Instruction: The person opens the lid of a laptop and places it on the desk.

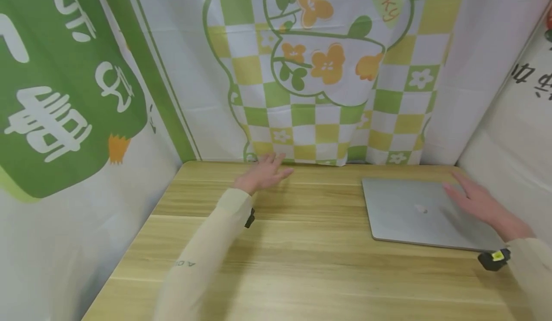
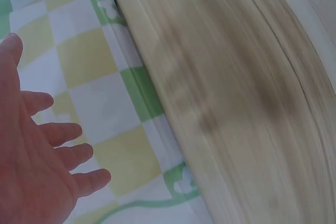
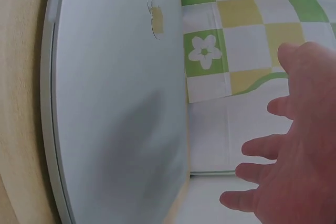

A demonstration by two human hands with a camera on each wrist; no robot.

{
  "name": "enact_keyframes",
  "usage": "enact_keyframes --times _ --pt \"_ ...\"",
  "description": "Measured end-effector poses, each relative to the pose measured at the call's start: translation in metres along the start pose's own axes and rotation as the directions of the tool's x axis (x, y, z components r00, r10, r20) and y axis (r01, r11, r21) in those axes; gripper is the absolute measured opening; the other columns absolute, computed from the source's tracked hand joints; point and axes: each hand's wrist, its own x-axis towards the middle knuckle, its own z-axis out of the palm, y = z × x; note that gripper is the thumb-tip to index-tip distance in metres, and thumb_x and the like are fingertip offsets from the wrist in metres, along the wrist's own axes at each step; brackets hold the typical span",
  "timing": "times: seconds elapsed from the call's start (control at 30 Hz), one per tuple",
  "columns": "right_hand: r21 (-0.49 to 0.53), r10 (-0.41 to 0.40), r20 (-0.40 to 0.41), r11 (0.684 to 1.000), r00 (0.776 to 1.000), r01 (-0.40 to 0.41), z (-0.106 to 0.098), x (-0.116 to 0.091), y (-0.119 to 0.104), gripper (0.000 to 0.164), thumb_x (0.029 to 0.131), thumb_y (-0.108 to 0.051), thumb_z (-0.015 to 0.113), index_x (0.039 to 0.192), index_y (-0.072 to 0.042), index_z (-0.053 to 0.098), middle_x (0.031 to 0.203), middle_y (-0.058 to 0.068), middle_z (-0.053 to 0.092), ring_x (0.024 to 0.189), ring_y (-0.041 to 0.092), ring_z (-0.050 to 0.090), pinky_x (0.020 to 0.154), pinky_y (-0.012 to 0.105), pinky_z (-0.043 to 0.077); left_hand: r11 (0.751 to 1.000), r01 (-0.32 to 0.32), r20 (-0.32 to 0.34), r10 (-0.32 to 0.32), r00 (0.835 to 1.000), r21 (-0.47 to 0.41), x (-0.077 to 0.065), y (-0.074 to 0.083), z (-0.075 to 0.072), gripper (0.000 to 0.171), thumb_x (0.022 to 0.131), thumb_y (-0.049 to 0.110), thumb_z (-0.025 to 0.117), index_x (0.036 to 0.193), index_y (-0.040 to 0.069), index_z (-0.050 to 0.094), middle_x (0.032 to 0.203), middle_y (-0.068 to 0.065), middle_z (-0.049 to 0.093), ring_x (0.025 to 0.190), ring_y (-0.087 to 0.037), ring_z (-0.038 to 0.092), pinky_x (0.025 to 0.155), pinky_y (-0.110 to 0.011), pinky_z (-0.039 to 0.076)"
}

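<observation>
A closed silver laptop (image 1: 401,211) with a small logo on its lid lies at the right of the wooden table (image 1: 302,273). Over the laptop's right part hovers my right hand (image 1: 478,201), fingers extended; its shadow falls on the lid (image 3: 105,77) in the right wrist view, and it holds nothing. My left hand (image 1: 263,173) reaches to the table's back edge, beside the hem of the checkered curtain (image 1: 302,115). Its fingers are spread and hold nothing, as the left wrist view of the hand (image 2: 42,156) also shows. Whether it touches the table is unclear.
Behind the table hangs the green, yellow and white checkered cloth, its hem at the back edge. More printed cloth (image 1: 64,96) hangs at the left, and a white cloth panel (image 1: 513,134) at the right. Small black devices (image 1: 494,259) are strapped to both wrists.
</observation>
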Motion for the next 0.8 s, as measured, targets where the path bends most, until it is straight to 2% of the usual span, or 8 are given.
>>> enact_keyframes --times 0.3,0.43,0.6,0.7,0.8 --pt "0.004 0.110 0.012 0.994 0.994 -0.110 -0.002 -0.013 0.003 0.072 0.107 -0.039 0.029 0.151 0.012 0.003 0.150 0.046 0.011 0.133 0.067 0.016 0.104 0.078 0.019 0.999 -0.041 -0.003 0.041 0.999 -0.027 0.012 0.020 0.014 0.079 0.099 0.067 0.025 0.159 0.016 0.015 0.164 -0.018 0.015 0.151 -0.037 0.017 0.124 -0.052 0.016" --pt "-0.004 0.130 0.003 0.992 0.992 -0.130 0.000 -0.017 0.004 0.072 0.107 -0.039 0.028 0.151 0.012 0.003 0.148 0.047 0.013 0.130 0.068 0.019 0.101 0.078 0.022 0.994 -0.068 0.010 0.069 0.998 -0.086 0.014 0.028 0.018 0.080 0.099 0.067 0.025 0.159 0.016 0.013 0.164 -0.019 0.016 0.152 -0.035 0.018 0.125 -0.049 0.018" --pt "-0.008 0.121 -0.007 0.993 0.993 -0.121 0.000 -0.021 0.008 0.072 0.106 -0.037 0.031 0.150 0.014 0.005 0.146 0.049 0.016 0.126 0.069 0.022 0.100 0.078 0.024 0.986 -0.065 0.038 0.072 0.997 -0.152 0.013 0.040 0.026 0.081 0.098 0.069 0.022 0.159 0.019 0.008 0.165 -0.015 0.013 0.152 -0.032 0.019 0.124 -0.048 0.022" --pt "-0.027 0.123 -0.014 0.992 0.992 -0.124 -0.002 -0.026 0.015 0.073 0.106 -0.037 0.033 0.149 0.016 0.007 0.143 0.050 0.020 0.121 0.070 0.027 0.097 0.077 0.027 0.983 -0.086 0.032 0.092 0.995 -0.165 0.015 0.049 0.031 0.081 0.098 0.069 0.022 0.159 0.018 0.008 0.166 -0.014 0.014 0.152 -0.030 0.020 0.124 -0.047 0.022" --pt "-0.060 0.161 -0.022 0.985 0.987 -0.162 -0.007 -0.035 0.023 0.076 0.105 -0.039 0.034 0.148 0.017 0.007 0.139 0.052 0.023 0.116 0.070 0.032 0.092 0.077 0.031 0.977 -0.109 0.029 0.116 0.993 -0.182 0.019 0.060 0.037 0.082 0.098 0.069 0.023 0.159 0.016 0.008 0.165 -0.014 0.014 0.152 -0.029 0.019 0.125 -0.045 0.021"
